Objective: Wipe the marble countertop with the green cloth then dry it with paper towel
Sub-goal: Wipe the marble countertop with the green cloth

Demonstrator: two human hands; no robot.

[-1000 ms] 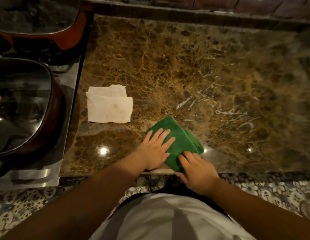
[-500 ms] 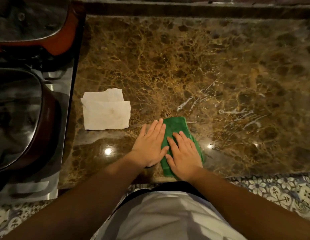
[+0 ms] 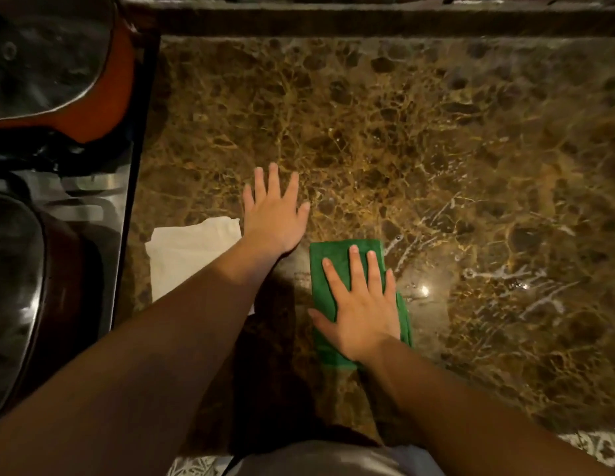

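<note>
A folded green cloth (image 3: pixel 328 266) lies on the brown marble countertop (image 3: pixel 402 132) near its front edge. My right hand (image 3: pixel 362 304) presses flat on the cloth with fingers spread. My left hand (image 3: pixel 273 214) rests flat and open on the bare marble, just left of the cloth and apart from it. A folded white paper towel (image 3: pixel 192 255) lies on the counter at the left, partly hidden under my left forearm. Wet streaks (image 3: pixel 505 276) glisten on the marble right of the cloth.
A stove (image 3: pixel 93 207) borders the counter on the left, with two dark pans with reddish sides (image 3: pixel 103 121) (image 3: pixel 31 304) on it. A raised marble ledge (image 3: pixel 368 18) runs along the back. Patterned floor tiles (image 3: pixel 601 448) show below the front edge.
My left hand left the cloth and moved forward onto the bare marble next to the paper towel. My right hand now lies alone on the cloth, which is straightened. The camera leaned closer.
</note>
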